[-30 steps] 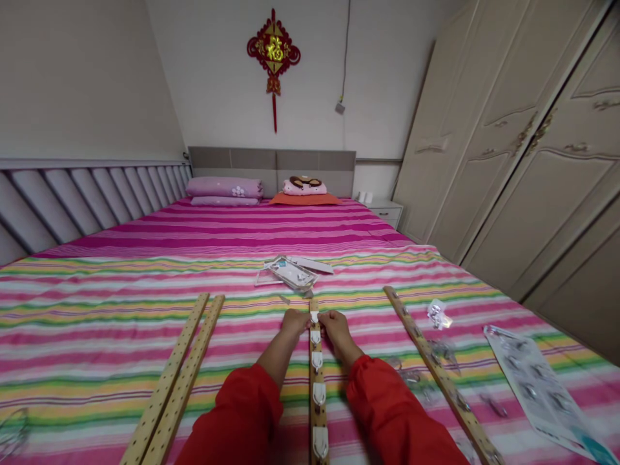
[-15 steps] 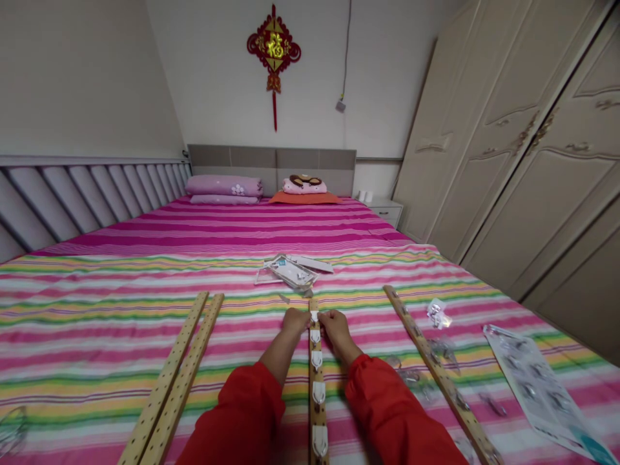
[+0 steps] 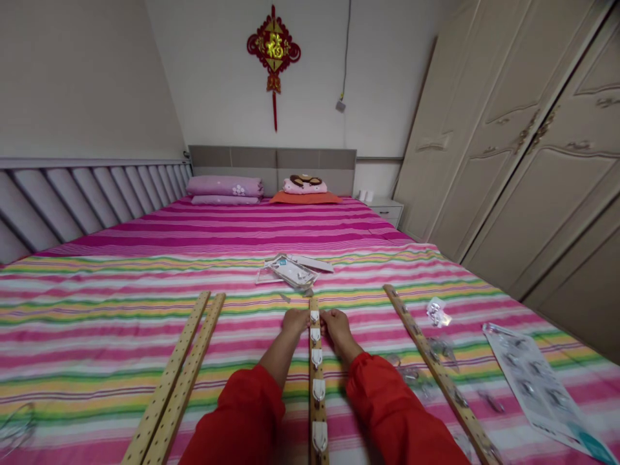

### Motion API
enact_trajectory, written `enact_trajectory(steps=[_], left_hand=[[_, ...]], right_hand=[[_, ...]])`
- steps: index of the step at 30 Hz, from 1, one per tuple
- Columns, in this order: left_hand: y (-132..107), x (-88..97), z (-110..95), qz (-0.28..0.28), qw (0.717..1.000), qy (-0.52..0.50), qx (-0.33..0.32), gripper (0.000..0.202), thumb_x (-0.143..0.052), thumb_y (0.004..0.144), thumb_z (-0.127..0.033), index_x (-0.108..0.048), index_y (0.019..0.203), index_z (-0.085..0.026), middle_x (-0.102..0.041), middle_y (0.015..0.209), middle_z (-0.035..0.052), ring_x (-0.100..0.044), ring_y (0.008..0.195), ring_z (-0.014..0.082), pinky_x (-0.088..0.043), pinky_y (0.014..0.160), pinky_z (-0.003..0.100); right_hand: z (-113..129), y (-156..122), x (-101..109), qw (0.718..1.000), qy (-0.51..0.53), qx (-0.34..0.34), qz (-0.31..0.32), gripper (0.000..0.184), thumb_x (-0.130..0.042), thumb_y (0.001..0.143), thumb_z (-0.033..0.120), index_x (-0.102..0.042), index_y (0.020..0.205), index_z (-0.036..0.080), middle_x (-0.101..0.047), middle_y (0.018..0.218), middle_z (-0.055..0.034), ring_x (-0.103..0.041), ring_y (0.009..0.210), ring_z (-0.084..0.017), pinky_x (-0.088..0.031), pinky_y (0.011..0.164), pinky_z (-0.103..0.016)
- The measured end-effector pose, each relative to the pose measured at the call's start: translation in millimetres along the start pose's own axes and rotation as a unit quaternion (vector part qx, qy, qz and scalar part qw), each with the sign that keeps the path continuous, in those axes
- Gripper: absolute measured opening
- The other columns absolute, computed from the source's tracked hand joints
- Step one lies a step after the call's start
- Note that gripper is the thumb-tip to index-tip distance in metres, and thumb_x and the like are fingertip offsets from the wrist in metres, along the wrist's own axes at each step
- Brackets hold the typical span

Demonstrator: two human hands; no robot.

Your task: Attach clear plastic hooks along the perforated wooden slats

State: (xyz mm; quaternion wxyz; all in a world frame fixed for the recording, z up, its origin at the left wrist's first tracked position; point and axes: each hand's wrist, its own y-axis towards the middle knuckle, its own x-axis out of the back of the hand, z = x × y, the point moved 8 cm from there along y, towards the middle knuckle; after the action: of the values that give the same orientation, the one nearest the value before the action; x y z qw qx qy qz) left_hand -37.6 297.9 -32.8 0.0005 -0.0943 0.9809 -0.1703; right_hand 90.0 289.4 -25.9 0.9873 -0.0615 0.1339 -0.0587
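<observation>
Grip of left hand and right hand curled, flanking farthest white hook on wooden strip, apparently for steadying; closure, hold indiscernible.

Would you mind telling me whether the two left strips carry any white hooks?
No, the left strips show only holes, while the white hooks sit on the middle strip.

Backed by a white wall hung with a Chinese knot above a grey headboard; flanked at right by a white nightstand and cream wardrobe.
</observation>
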Motion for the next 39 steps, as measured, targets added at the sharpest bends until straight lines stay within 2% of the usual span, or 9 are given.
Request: enact_trajectory(steps=[5, 10, 14, 16, 18, 22, 26, 33, 39], left_hand=[[-17.7, 8.0, 3.0, 0.007, 1.000, -0.004, 0.027, 0.034, -0.054, 0.087, -0.034, -0.054, 0.117, -0.017, -0.058, 0.118, 0.0079, -0.059, 0.099, 0.0199, -0.051, 0.083, 0.041], [-46.1, 27.1, 10.1, -0.004, 1.000, -0.021, 0.007, 0.028, -0.054, 0.088, -0.033, -0.057, 0.109, -0.016, -0.061, 0.108, 0.0067, -0.061, 0.090, 0.0169, -0.052, 0.078, 0.037], [-79.6, 46.4, 21.3, -0.017, 0.998, -0.045, -0.029, 0.021, -0.067, 0.073, -0.034, -0.062, 0.070, -0.014, -0.060, 0.064, -0.0004, -0.058, 0.064, 0.0118, -0.047, 0.063, 0.024], [-98.1, 53.3, 29.1, -0.015, 0.998, -0.054, -0.038, 0.027, -0.074, 0.059, -0.038, -0.061, 0.064, -0.015, -0.058, 0.056, -0.0026, -0.056, 0.059, 0.0124, -0.046, 0.059, 0.024], [-115.7, 58.6, 37.7, -0.012, 0.997, -0.061, -0.041, 0.036, -0.077, 0.050, -0.041, -0.065, 0.072, -0.016, -0.062, 0.061, -0.0017, -0.059, 0.062, 0.0142, -0.047, 0.062, 0.025], [-143.7, 66.5, 48.2, -0.018, 0.997, -0.040, -0.069, 0.049, -0.075, 0.050, -0.050, -0.067, 0.082, -0.015, -0.068, 0.072, 0.0023, -0.062, 0.069, 0.0175, -0.050, 0.066, 0.027], [-156.5, 67.2, 50.8, -0.004, 0.995, -0.023, -0.102, 0.053, -0.073, 0.054, -0.056, -0.067, 0.087, -0.015, -0.071, 0.084, 0.0056, -0.065, 0.079, 0.0207, -0.052, 0.074, 0.029], [-159.6, 69.8, 50.7, -0.021, 0.994, -0.030, -0.107, 0.052, -0.075, 0.051, -0.056, -0.067, 0.086, -0.017, -0.072, 0.089, 0.0052, -0.067, 0.082, 0.0218, -0.053, 0.077, 0.029], [-160.0, 69.7, 50.3, -0.032, 0.993, -0.037, -0.108, 0.053, -0.077, 0.048, -0.055, -0.068, 0.084, -0.017, -0.072, 0.088, 0.0048, -0.067, 0.082, 0.0211, -0.054, 0.076, 0.027]], right_hand=[[35.2, -14.6, 1.6, 1.000, 0.003, -0.003, 0.013, 0.036, -0.069, 0.058, 0.042, -0.041, 0.046, 0.021, -0.045, 0.034, 0.0058, -0.038, 0.030, -0.007, -0.032, 0.033, -0.021], [91.7, -43.1, 22.6, 1.000, 0.003, 0.026, 0.004, 0.028, -0.072, 0.058, 0.041, -0.058, 0.062, 0.016, -0.057, 0.048, 0.0035, -0.046, 0.034, -0.007, -0.034, 0.036, -0.020], [127.9, -82.0, 61.9, 0.998, 0.011, 0.058, 0.000, 0.031, -0.072, 0.061, 0.044, -0.064, 0.069, 0.015, -0.059, 0.055, 0.0025, -0.046, 0.038, -0.006, -0.034, 0.038, -0.020], [138.8, -102.6, 92.3, 0.997, 0.018, 0.076, -0.019, 0.031, -0.074, 0.061, 0.044, -0.065, 0.070, 0.015, -0.059, 0.057, 0.0023, -0.046, 0.039, -0.006, -0.035, 0.039, -0.020], [144.4, -122.9, 129.1, 0.993, 0.031, 0.095, -0.062, 0.030, -0.075, 0.060, 0.042, -0.064, 0.068, 0.016, -0.057, 0.056, 0.0026, -0.045, 0.040, -0.006, -0.034, 0.039, -0.020], [140.2, -164.5, 199.8, 0.973, 0.025, 0.129, -0.187, 0.030, -0.076, 0.058, 0.041, -0.062, 0.064, 0.016, -0.055, 0.054, 0.0034, -0.042, 0.041, -0.007, -0.032, 0.039, -0.021], [119.1, -199.8, 236.0, 0.960, -0.011, 0.118, -0.255, 0.033, -0.075, 0.059, 0.045, -0.060, 0.063, 0.016, -0.050, 0.048, 0.0054, -0.041, 0.040, -0.007, -0.030, 0.039, -0.020], [91.1, -231.5, 247.5, 0.947, -0.138, 0.127, -0.261, 0.037, -0.067, 0.063, 0.054, -0.058, 0.064, 0.018, -0.047, 0.047, 0.0046, -0.040, 0.043, -0.011, -0.031, 0.043, -0.023], [63.8, -243.1, 233.7, 0.870, -0.408, 0.141, -0.240, 0.036, -0.052, 0.075, 0.054, -0.057, 0.066, 0.020, -0.054, 0.055, -0.0004, -0.051, 0.051, -0.017, -0.036, 0.050, -0.027]])
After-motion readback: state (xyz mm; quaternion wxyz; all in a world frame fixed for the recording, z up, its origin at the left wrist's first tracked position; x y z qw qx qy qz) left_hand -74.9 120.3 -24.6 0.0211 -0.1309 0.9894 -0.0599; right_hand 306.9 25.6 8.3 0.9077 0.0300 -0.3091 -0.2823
